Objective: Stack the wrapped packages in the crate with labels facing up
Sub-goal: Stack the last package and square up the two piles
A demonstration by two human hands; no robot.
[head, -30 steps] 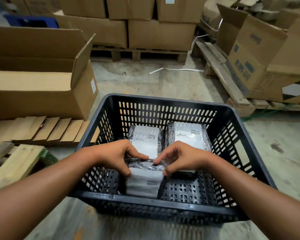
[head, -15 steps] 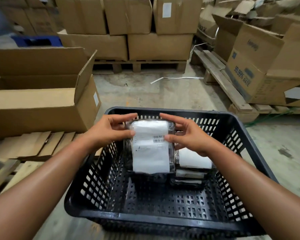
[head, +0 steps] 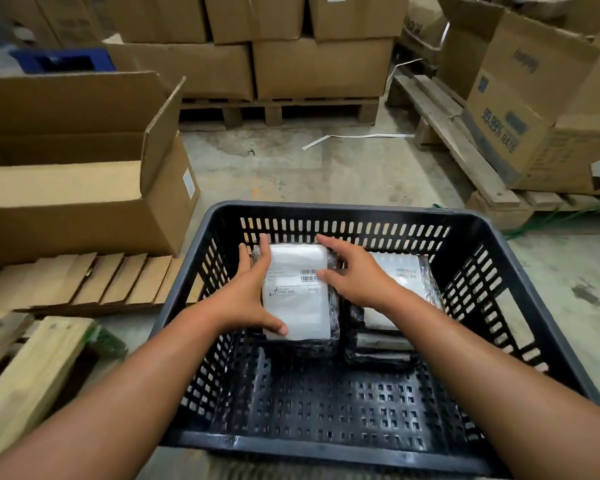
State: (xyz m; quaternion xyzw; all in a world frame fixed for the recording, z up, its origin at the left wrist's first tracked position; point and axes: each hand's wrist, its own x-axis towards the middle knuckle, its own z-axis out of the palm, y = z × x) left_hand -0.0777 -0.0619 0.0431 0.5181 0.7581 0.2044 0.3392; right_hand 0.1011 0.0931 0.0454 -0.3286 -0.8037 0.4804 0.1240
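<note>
Package [head: 297,292] — a second ago at the near wall of the crate [head: 520,237], pinched between my fingertips; half a second ago lifted upright above the rim. Now laid flat, label up, on the left stack by the far wall, beside the right stack [head: 399,271]. My left hand [head: 246,292] has shifted to its left edge, thumb at the near corner — my right hand [head: 354,275] to its right edge, fingers spread.

Black crate [head: 329,211], walls a grid of slots, base dotted with square holes. Packages [head: 297,296] in glossy dark wrap with white labels [head: 293,265] and black barcodes. Brown cardboard boxes [head: 84,188] beside it, grey floor [head: 291,171].
</note>
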